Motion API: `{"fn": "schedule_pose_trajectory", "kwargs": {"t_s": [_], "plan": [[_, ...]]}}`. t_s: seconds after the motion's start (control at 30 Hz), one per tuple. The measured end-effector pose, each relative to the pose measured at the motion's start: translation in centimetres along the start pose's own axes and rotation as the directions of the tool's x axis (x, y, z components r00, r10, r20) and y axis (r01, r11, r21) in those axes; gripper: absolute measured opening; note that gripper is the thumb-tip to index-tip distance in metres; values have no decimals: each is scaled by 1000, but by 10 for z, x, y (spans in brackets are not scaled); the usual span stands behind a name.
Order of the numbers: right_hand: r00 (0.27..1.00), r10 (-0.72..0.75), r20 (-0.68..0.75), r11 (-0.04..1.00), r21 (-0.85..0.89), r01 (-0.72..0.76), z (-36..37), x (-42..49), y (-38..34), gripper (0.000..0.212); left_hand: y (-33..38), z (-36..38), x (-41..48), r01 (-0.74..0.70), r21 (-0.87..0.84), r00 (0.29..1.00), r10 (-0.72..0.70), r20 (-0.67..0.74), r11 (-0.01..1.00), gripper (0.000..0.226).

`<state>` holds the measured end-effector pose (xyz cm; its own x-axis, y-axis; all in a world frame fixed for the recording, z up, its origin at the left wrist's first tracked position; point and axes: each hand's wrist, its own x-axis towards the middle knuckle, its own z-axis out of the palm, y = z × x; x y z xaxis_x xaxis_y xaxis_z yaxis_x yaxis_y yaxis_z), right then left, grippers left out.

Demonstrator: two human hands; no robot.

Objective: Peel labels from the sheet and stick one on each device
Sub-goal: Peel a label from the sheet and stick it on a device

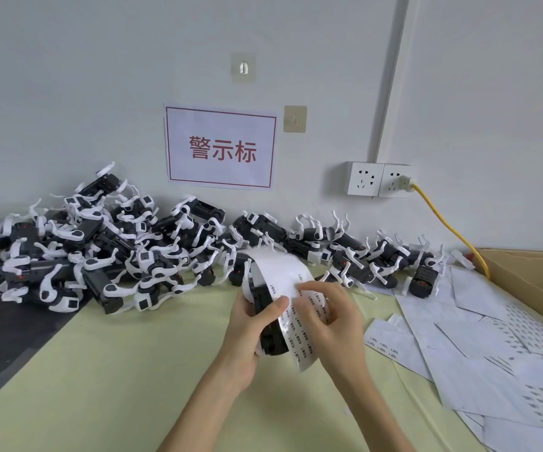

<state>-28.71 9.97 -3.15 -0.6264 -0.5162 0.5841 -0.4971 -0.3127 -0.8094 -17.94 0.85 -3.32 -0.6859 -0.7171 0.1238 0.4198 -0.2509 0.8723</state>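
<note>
My left hand (250, 324) grips a black-and-white device (271, 334) upright above the pale green table (133, 370), with its thumb across the device's front. A curled white label sheet (283, 272) with rows of small printed labels lies against the device and arches back over it. My right hand (332, 321) has its fingers curled onto the sheet and pinches at one of the labels near the device. A large heap of the same devices (100, 249) lies along the wall from the far left to the right.
Used backing sheets (491, 337) are strewn over the table's right side. A cardboard box (530, 272) stands at the right edge. A yellow cable (446, 230) runs from the wall socket (381, 179) down behind the box. A dark mat (9, 331) covers the left.
</note>
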Motion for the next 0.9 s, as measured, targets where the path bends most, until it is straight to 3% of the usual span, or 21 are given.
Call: {"fn": "schedule_pose_trajectory", "kwargs": {"t_s": [0.17, 0.3, 0.63, 0.9], "plan": [[998, 54, 34, 999, 6, -54, 1, -1, 0, 20, 0, 1, -2, -15, 79, 1000, 15, 4, 997, 79], [994, 73, 85, 997, 22, -75, 2, -2, 1, 28, -2, 1, -2, -8, 65, 998, 12, -62, 998, 60], [998, -16, 61, 995, -99, 22, 1, 0, 2, 28, 3, -1, -2, 35, -17, 991, -37, -130, 999, 60], [998, -57, 18, 993, -106, 58, -2, 2, 5, 16, 0, -6, -1, 15, 49, 1000, -15, -4, 999, 49]]}}
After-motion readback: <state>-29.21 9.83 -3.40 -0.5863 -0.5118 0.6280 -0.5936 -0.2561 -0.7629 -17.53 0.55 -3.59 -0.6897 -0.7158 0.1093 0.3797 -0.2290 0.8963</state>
